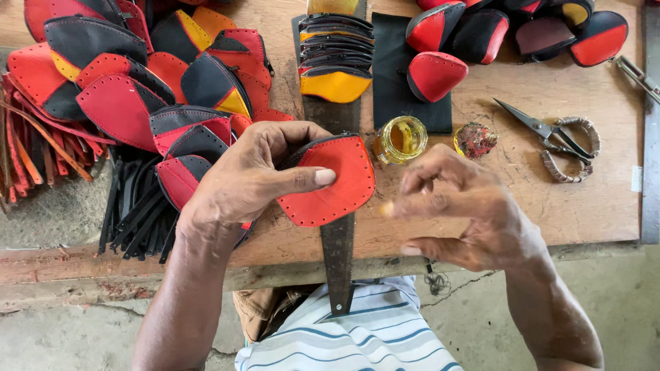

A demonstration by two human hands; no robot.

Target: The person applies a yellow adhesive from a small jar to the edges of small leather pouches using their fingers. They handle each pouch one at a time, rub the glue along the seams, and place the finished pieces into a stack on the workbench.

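Red leather with a black edge and a row of punched holes: that is the curved leather piece (328,180) the left hand (240,180) pinches, thumb on top, fingers curled under it, above a dark strip (338,254) on the wooden workbench (584,206). The right hand (460,209) hovers just beside it, holding nothing, forefinger tip looking smeared (probably glue, though it blurs). A small open jar (401,139) of yellow liquid stands near, between the hands and a black sheet (392,62). Scissors (553,137) lie well apart. A risk, as I judge it: the wet finger could smudge the red face, or a knuckle could tip the jar onto the stacked pieces (137,96).
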